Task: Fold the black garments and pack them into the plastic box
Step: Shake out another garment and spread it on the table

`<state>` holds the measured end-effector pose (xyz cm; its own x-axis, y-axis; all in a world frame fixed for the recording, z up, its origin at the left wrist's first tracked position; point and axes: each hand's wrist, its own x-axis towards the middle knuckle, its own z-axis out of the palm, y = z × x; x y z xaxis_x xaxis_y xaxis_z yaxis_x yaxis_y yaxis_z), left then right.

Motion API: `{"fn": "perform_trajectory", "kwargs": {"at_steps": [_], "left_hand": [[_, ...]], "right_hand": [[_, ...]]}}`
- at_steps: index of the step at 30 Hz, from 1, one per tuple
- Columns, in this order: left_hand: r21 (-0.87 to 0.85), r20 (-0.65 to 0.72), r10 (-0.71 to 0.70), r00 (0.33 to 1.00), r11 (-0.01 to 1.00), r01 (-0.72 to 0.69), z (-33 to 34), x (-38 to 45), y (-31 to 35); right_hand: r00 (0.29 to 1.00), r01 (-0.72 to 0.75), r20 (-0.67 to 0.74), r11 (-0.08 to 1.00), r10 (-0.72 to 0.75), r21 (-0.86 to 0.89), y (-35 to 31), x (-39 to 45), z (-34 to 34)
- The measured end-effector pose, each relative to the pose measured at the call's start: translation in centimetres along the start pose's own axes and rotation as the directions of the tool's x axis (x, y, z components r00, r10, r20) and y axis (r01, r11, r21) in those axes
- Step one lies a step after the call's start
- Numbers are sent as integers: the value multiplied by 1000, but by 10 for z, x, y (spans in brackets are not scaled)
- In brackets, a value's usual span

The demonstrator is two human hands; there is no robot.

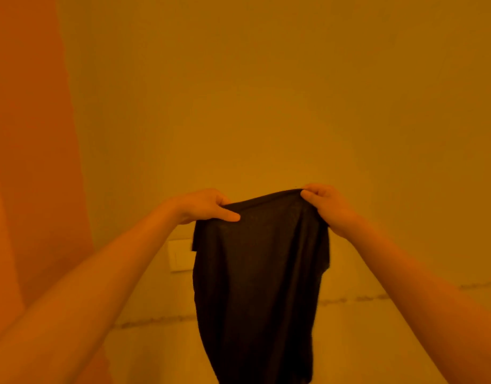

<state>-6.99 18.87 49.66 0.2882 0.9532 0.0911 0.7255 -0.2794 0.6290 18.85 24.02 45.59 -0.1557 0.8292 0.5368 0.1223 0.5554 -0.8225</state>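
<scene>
A black garment (259,284) hangs straight down in front of me, held up in the air by its top edge. My left hand (204,205) pinches the top left corner, thumb in front of the cloth. My right hand (326,205) grips the top right corner with curled fingers. The cloth's lower end runs out of the bottom of the frame. The plastic box is not in view.
A plain wall fills the background under strong orange light. A wall switch plate (180,254) sits low on the wall, just left of the garment. A darker orange surface (31,134), perhaps a door or curtain, stands at the left.
</scene>
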Motion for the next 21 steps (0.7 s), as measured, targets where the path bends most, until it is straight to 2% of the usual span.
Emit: {"fn": "perform_trajectory", "kwargs": {"at_steps": [2, 5, 8, 11, 13, 16, 18, 21], "left_hand": [[-161, 1, -34, 999, 986, 34, -11, -10, -16], [-347, -16, 4, 1000, 938, -10, -22, -20, -32], [-409, -179, -17, 984, 911, -59, -23, -17, -31], [-392, -300, -11, 954, 913, -113, -15, -9, -12], [-365, -302, 40, 952, 918, -154, -4, -4, 6], [-248, -314, 134, 940, 944, -218, 19, 8, 32], [-221, -392, 146, 908, 944, -247, 32, 14, 41], [-380, -565, 56, 823, 868, -320, 47, 14, 35]], "right_hand": [[995, 1, -95, 1000, -2, -13, 5, 5, -14], [988, -24, -153, 999, 19, -31, 14, 8, -29], [989, -38, -149, 985, 13, -166, 15, 5, -35], [998, -46, -57, 929, 27, -366, 9, -1, -32], [994, -9, 105, 955, 42, -296, -4, -4, -15], [940, 2, 339, 998, 20, -65, -28, -4, 29], [938, 13, 348, 1000, -3, -25, -38, -2, 50], [976, 13, 216, 997, 4, -77, -43, 2, 55]]}}
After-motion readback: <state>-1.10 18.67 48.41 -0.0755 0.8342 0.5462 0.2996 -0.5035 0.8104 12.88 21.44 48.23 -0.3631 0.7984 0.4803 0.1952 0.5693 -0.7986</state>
